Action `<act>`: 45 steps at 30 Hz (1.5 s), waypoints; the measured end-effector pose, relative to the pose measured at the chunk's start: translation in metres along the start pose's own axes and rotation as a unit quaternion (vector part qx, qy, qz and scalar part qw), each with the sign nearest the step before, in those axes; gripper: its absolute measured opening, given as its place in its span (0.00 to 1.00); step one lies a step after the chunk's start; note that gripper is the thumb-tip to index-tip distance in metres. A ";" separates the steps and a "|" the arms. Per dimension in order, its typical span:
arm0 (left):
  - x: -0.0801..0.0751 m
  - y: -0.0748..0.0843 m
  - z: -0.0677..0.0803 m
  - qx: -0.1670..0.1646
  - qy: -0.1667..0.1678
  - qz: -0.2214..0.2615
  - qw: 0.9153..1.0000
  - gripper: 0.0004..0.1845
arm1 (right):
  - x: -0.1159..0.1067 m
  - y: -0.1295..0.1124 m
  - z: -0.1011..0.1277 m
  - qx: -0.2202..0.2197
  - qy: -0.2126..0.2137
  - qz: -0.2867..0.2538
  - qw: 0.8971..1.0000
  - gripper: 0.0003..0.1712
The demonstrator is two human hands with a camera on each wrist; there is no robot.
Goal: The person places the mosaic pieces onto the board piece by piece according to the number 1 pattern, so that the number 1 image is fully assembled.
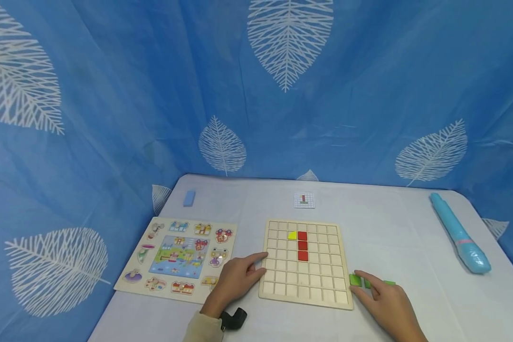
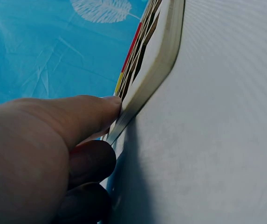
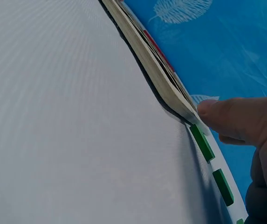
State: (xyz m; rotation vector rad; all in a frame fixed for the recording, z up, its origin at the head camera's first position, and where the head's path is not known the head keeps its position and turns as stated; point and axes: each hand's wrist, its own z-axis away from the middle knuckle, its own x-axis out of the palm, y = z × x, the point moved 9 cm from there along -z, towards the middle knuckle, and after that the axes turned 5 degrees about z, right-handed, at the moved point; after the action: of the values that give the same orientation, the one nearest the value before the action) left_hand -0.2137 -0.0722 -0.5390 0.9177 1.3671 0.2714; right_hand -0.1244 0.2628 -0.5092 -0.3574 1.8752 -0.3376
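A square wooden grid board (image 1: 282, 289) lies on the table, with one yellow tile (image 1: 292, 235) and several red tiles (image 1: 302, 245) in its upper cells. At the board's left edge is my left hand (image 1: 236, 280), index finger and thumb reaching to it. In the left wrist view the thumb (image 2: 93, 114) meets the board's rim. My right hand (image 1: 386, 304) hovers by the lower right corner, thumb and index finger spread around a green tile (image 1: 356, 280). In the right wrist view that tile (image 3: 202, 142) lies on the table beneath the thumb. More green tiles (image 3: 223, 187) are partly hidden.
A picture puzzle board (image 1: 141, 289) with knobbed pieces lies at left. Behind the grid board is a small pattern card (image 1: 304, 200). A blue block (image 1: 189, 198) sits at the back left, and a light-blue wrapped object (image 1: 457, 232) lies at far right.
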 end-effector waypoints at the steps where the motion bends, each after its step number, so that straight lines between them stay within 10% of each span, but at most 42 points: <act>1: 0.000 0.000 0.000 0.001 0.000 0.000 1.000 0.21 | 0.001 0.001 0.000 0.002 -0.004 -0.001 1.000 0.23; 29: -0.003 0.006 0.001 0.009 0.007 -0.001 1.000 0.20 | 0.008 0.009 0.000 0.020 -0.062 0.020 0.998 0.19; 45: -0.005 0.010 0.002 0.018 0.011 -0.001 1.000 0.20 | -0.005 0.006 -0.001 -0.005 -0.012 0.038 0.999 0.20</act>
State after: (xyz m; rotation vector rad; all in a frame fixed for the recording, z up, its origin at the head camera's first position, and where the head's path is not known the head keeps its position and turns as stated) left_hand -0.2102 -0.0699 -0.5287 0.9463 1.3962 0.2564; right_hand -0.1246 0.2706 -0.5073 -0.2937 1.8615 -0.2712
